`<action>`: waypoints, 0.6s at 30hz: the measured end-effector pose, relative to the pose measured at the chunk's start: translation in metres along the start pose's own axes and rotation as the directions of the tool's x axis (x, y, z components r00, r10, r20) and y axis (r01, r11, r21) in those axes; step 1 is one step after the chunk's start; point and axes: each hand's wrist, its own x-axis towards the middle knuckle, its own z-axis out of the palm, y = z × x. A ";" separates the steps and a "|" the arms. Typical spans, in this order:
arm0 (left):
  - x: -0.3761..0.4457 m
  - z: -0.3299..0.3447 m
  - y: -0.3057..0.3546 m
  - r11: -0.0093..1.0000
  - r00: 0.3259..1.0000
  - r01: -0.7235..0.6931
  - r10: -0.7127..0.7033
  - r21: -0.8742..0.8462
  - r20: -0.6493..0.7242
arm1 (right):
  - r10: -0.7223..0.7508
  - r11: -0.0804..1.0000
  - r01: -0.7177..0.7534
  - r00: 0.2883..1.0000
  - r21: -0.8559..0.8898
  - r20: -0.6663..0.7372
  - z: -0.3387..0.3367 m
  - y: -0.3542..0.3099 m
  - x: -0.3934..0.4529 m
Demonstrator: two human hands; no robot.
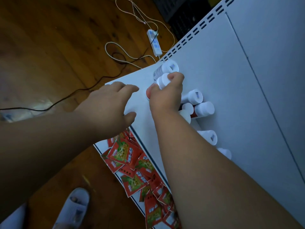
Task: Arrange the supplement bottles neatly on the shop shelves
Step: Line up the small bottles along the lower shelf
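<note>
Right hand gripping a bottle on the top shelf.
Right hand [166, 95] fingers curled round white-capped bottle [162, 80], just in front of another bottle [169, 67] at the shelf [214, 71] corner. Left hand [110, 103] relaxed, holding nothing, over the shelf edge. More bottles [200, 104] stand behind; red packets [130, 157] below.

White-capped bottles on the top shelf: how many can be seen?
7: one by the far corner, one gripped by the right hand, three clustered behind that wrist, two nearer. The arm may hide others.
</note>
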 end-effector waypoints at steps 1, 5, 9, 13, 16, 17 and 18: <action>0.002 0.000 -0.003 0.999 1.000 0.006 -0.007 -0.032 -0.014 | -0.014 1.000 0.014 1.000 0.016 -0.028 0.003 -0.001 0.003; -0.006 0.002 -0.014 0.976 0.995 0.070 -0.083 -0.207 -0.055 | -0.036 0.979 0.027 0.999 0.201 0.038 0.007 -0.003 -0.016; -0.046 -0.008 -0.016 0.918 0.976 0.111 -0.174 -0.382 -0.135 | 0.020 0.946 -0.117 0.951 0.302 0.308 -0.010 -0.010 -0.070; -0.114 -0.051 0.014 0.863 0.971 0.116 -0.203 -0.492 -0.127 | 0.166 0.777 -0.431 0.843 0.459 0.512 -0.062 -0.029 -0.129; -0.167 -0.105 0.036 0.840 0.975 0.135 -0.208 -0.526 -0.082 | 0.194 0.660 -0.529 0.805 0.533 0.560 -0.107 -0.068 -0.174; -0.176 -0.124 0.045 0.833 0.978 0.114 -0.191 -0.541 -0.088 | 0.195 0.636 -0.535 0.808 0.555 0.556 -0.126 -0.084 -0.181; -0.183 -0.144 0.057 0.829 0.982 0.092 -0.166 -0.551 -0.087 | 0.201 0.602 -0.547 0.809 0.581 0.553 -0.148 -0.101 -0.190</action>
